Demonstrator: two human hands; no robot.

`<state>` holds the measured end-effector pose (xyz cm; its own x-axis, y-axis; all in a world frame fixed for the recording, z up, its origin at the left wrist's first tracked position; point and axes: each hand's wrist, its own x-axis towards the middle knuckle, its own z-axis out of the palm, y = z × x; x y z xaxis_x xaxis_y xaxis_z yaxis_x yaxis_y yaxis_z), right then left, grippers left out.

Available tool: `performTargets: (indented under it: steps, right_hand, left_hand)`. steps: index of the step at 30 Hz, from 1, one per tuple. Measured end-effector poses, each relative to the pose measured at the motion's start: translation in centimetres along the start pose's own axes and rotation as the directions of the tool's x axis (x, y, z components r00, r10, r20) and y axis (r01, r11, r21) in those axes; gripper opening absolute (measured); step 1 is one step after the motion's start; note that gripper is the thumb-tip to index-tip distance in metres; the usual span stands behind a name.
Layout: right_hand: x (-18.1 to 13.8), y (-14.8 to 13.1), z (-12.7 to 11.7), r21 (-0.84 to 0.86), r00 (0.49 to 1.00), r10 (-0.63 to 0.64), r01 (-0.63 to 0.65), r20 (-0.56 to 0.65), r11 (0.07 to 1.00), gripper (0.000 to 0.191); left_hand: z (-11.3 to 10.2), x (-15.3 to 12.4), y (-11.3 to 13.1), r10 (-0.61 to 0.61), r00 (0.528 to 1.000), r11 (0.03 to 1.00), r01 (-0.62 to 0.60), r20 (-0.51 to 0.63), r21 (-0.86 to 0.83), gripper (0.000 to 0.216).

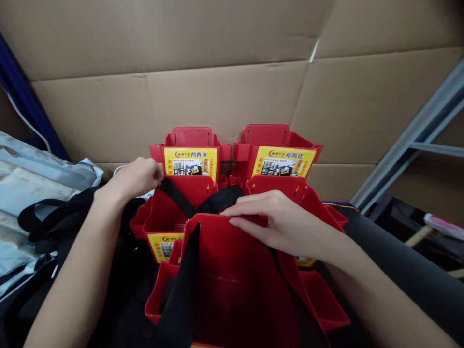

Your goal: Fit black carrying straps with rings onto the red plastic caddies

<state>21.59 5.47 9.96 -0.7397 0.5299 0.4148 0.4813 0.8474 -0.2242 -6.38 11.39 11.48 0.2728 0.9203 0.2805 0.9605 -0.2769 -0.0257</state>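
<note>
A red fabric bag [232,275] with black straps stands in front of me, among several red plastic bins [191,162] with yellow labels. My right hand [279,222] pinches the bag's top edge, fingers closed on the fabric. My left hand [136,178] is closed on a black strap [177,195] that runs across the bins toward the bag. Another black strap [183,290] hangs down the bag's front.
Flattened brown cardboard [224,96] lines the wall behind the bins. Silvery plastic packaging [32,179] and black straps lie at the left. A grey metal rack frame [413,140] slants at the right, above a black surface [398,261].
</note>
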Motion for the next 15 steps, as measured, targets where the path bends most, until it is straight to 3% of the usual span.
performTargets:
  steps: [2, 4, 6, 8, 9, 10, 12, 13, 15]
  right_hand:
    - [0.0, 0.0, 0.0, 0.021, 1.000, -0.006, 0.006, 0.001, 1.000, 0.022]
    - [0.0, 0.1, 0.0, 0.033, 1.000, -0.008, 0.008, 0.000, 0.999, 0.022]
    - [-0.1, 0.1, 0.1, 0.034, 1.000, -0.004, 0.004, 0.002, 0.999, 0.023]
    - [-0.1, 0.1, 0.1, 0.032, 1.000, 0.002, -0.002, 0.005, 0.999, 0.023]
    - [-0.1, 0.2, 0.1, 0.033, 1.000, 0.000, 0.000, 0.005, 0.999, 0.023]
    - [-0.2, 0.2, 0.2, 0.035, 1.000, -0.004, 0.004, 0.005, 0.999, 0.023]
    - [-0.2, 0.3, 0.2, 0.041, 1.000, -0.013, 0.013, -0.001, 0.999, 0.023]
    - [-0.2, 0.3, 0.2, 0.042, 1.000, -0.017, 0.018, -0.006, 0.999, 0.023]
    - [-0.2, 0.4, 0.2, 0.042, 1.000, -0.022, 0.022, -0.007, 0.999, 0.022]
  left_hand:
    - [-1.2, -1.5, 0.6, 0.035, 0.998, 0.999, -0.036, -0.043, -0.020, 0.017]
    - [-2.0, -2.6, 2.5, 0.231, 0.973, 0.966, -0.231, -0.010, -0.117, 0.030]
    - [-1.9, -2.8, 4.7, 0.467, 0.879, 0.863, -0.428, 0.100, -0.267, 0.030]
    - [-1.2, -2.1, 5.8, 0.575, 0.795, 0.794, -0.485, 0.193, -0.366, 0.024]
    - [-0.8, -1.5, 5.7, 0.562, 0.801, 0.804, -0.471, 0.205, -0.362, 0.022]
    - [-0.5, -0.9, 5.1, 0.504, 0.844, 0.842, -0.433, 0.184, -0.321, 0.021]
    - [-0.1, 0.1, 3.2, 0.290, 0.955, 0.941, -0.273, 0.061, -0.198, 0.019]
    - [-0.2, 0.3, 2.1, 0.163, 0.986, 0.975, -0.164, -0.015, -0.152, 0.020]
    - [-0.7, 0.2, 0.6, 0.011, 0.995, 0.991, -0.023, -0.094, -0.128, 0.022]
